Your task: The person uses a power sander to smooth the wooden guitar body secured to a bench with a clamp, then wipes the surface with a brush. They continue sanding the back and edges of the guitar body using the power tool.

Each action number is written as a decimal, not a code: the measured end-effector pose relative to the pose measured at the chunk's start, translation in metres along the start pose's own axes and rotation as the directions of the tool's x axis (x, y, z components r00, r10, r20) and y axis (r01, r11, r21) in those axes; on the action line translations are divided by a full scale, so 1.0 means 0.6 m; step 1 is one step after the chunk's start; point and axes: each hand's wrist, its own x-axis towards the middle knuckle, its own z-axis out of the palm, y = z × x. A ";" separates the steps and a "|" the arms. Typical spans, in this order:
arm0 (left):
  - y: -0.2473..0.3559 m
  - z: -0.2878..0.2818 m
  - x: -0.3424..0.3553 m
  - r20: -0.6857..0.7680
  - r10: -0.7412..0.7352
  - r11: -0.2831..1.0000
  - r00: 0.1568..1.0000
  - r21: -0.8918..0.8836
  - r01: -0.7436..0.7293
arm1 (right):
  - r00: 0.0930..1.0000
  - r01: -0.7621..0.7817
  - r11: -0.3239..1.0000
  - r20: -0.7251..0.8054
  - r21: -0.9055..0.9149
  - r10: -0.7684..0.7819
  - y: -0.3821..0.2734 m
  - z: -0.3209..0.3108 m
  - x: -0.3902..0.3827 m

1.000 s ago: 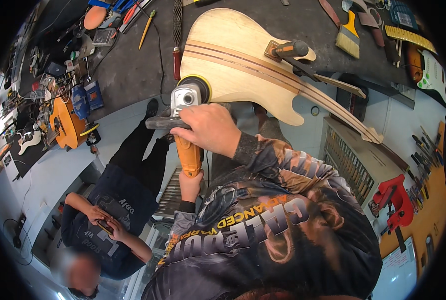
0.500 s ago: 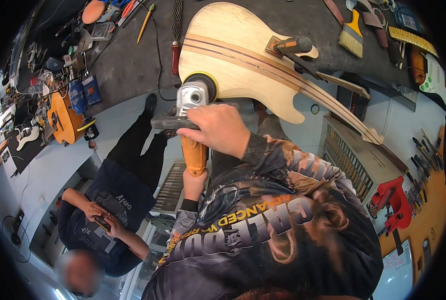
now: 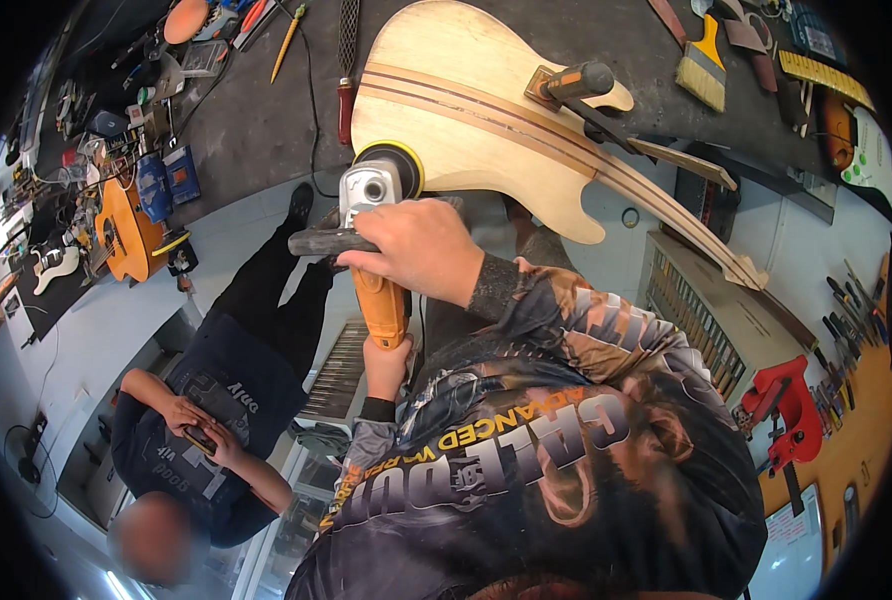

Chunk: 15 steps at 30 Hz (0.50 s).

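An orange power sander (image 3: 379, 305) with a silver head, black side handle and yellow-rimmed round pad is in my two hands. My left hand (image 3: 386, 367) wraps the rear end of its orange body. My right hand (image 3: 421, 245) lies over the front, fingers closed around the side handle near the head. The pad rests against the lower left edge of a pale wooden guitar body (image 3: 436, 90), which has darker strips running along it into a long neck. A clamp with a dark handle (image 3: 581, 82) sits on the body by the upper horn.
The guitar overhangs the dark workbench (image 3: 236, 130). A red-handled rasp (image 3: 345, 110), a pencil (image 3: 286, 45) and a yellow brush (image 3: 703, 65) lie on it. A cord runs near the rasp. At left stands another person (image 3: 206, 420) holding a phone. Drawers (image 3: 701, 310) stand at right.
The sander and both my hands have shifted slightly left along the guitar body's edge. The whole view has also moved a little. My grip looks the same.
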 end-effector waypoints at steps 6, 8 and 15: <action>0.017 0.023 -0.002 0.073 0.021 0.989 0.997 0.142 -0.031 | 0.998 -0.047 0.998 -0.039 -0.032 0.046 0.020 -0.057 -0.048; 0.022 0.034 -0.007 0.084 0.052 0.984 0.995 0.167 -0.066 | 0.997 -0.061 0.998 -0.047 -0.031 0.059 0.023 -0.078 -0.067; 0.058 0.059 -0.010 0.132 0.084 0.967 0.988 0.230 -0.113 | 0.990 -0.107 0.993 -0.096 -0.050 0.102 0.039 -0.107 -0.091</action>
